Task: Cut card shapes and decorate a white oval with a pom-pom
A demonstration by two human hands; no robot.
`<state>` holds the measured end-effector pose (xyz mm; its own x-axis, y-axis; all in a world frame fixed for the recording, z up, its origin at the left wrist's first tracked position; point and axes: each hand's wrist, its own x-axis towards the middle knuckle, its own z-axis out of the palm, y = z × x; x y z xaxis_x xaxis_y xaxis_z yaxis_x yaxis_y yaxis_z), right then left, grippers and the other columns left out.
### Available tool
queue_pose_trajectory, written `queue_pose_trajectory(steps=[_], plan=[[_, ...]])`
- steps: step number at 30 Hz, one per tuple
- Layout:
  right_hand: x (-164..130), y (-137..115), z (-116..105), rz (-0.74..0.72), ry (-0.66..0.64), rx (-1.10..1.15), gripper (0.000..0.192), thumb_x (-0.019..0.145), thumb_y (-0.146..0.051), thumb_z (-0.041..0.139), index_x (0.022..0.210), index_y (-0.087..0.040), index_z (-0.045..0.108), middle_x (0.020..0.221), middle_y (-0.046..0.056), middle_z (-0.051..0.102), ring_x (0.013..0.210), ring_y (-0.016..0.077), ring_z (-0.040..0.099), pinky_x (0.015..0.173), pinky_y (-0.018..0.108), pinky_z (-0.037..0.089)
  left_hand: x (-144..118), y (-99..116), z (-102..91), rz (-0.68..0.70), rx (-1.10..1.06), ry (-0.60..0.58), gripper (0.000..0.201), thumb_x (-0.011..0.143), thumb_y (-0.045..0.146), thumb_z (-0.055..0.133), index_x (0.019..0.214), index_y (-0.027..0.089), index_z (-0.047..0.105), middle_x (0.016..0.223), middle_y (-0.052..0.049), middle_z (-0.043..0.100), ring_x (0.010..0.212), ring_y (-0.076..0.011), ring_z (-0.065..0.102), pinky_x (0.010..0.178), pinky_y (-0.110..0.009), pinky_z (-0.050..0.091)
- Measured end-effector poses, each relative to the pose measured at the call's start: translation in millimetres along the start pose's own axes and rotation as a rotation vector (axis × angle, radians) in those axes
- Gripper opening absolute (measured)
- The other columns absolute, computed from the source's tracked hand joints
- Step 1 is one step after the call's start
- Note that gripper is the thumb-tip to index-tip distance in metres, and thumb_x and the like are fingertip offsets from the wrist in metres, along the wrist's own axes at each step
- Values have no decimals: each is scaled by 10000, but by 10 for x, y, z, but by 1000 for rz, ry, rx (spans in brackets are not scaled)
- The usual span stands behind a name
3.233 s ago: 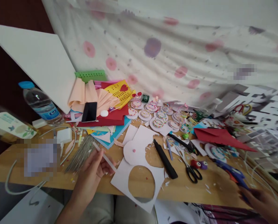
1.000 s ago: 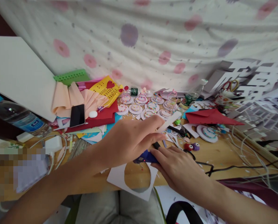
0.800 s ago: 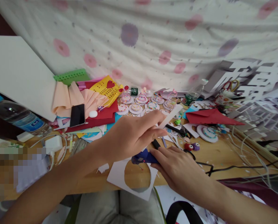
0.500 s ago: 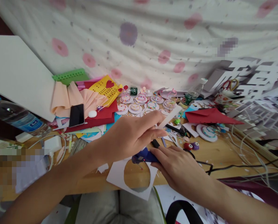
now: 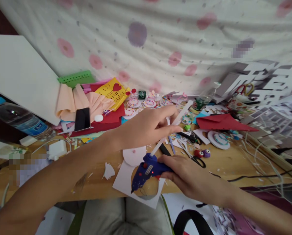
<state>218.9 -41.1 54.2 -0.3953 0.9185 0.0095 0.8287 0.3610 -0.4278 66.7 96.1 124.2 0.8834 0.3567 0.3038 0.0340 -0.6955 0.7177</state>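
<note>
My right hand [image 5: 180,171] grips a blue hot glue gun [image 5: 148,169] by its handle, nozzle tilted down to the left and a small red light lit. A white glue stick [image 5: 158,146] slants up from the back of the gun. In line with it, a white length passes between the thumb and fingers of my left hand [image 5: 158,125], which hides part of it. Under the gun lies a white sheet [image 5: 122,182] with a round hole cut in it, partly over the table edge. A white paper disc [image 5: 133,156] with a small pink spot is behind it.
Decorated paper discs [image 5: 149,103], black scissors [image 5: 193,156] and a red envelope [image 5: 224,122] lie farther back on the wooden table. On the left are a phone [image 5: 82,119], a white charger [image 5: 57,150] and a water bottle [image 5: 21,117]. Cables [image 5: 261,151] run across the right.
The glue gun has turned into fuller view, its nozzle now pointing down-left. My left hand has shifted slightly right and up, and the stick behind the gun now shows.
</note>
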Motion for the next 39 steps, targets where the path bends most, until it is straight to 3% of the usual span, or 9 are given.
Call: queue_pose_trajectory(steps=[4,8,18,24,32,39], plan=[[-20,41,-10,-42,-16,147,235,1005,-325,413,1155,-193,538,1013,80,684,906,193,653,799,322,512,101,-65,23,-138,-213,-60,195,904,205,580,780,228,432,468,84,551,423,-105,565,436,-201,437],[-44,83,-15,-108,42,186,284,1019,-381,362,1129,-203,554,1047,93,685,927,187,656,802,307,521,145,-120,46,-159,-361,-71,196,908,209,578,783,225,428,476,75,574,405,-100,566,416,-198,454],[-50,91,22,-67,98,186,301,1020,-380,350,1123,-199,567,1045,97,687,913,195,643,773,317,532,33,-131,-9,-123,-355,-222,189,875,174,621,828,235,448,543,81,566,491,-97,592,494,-204,481],[-55,135,49,-34,53,252,313,1007,-401,379,1148,-205,578,1058,109,680,941,213,632,790,336,529,7,-208,6,-180,-372,-221,212,877,319,629,860,226,440,541,88,547,518,-99,584,525,-204,462],[-51,100,37,-25,96,287,359,1000,-469,352,1119,-222,584,1020,89,695,933,216,650,773,317,531,14,-240,36,-180,-418,-212,217,863,340,640,888,226,457,544,87,569,498,-88,559,524,-197,447],[-21,136,50,20,107,306,305,994,-424,391,1131,-232,584,1016,79,699,909,211,663,752,310,542,-3,-237,104,-205,-358,-52,182,870,297,614,876,223,448,534,74,589,488,-102,580,490,-199,425]])
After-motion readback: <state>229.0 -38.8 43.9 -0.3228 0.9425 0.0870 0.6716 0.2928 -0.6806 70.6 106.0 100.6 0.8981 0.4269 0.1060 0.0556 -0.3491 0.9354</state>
